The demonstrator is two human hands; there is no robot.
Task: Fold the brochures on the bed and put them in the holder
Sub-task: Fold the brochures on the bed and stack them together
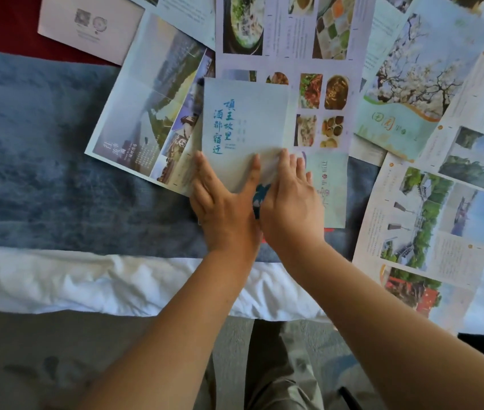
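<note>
Brochure (pixel 245 125) pressed flat by both hands amid unfolded brochures (pixel 430 220)

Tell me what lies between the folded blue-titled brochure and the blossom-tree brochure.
In the head view, an unfolded food-photo brochure lies between them, its left part tucked under the folded blue-titled brochure, stretching toward the blossom-tree brochure.
</note>
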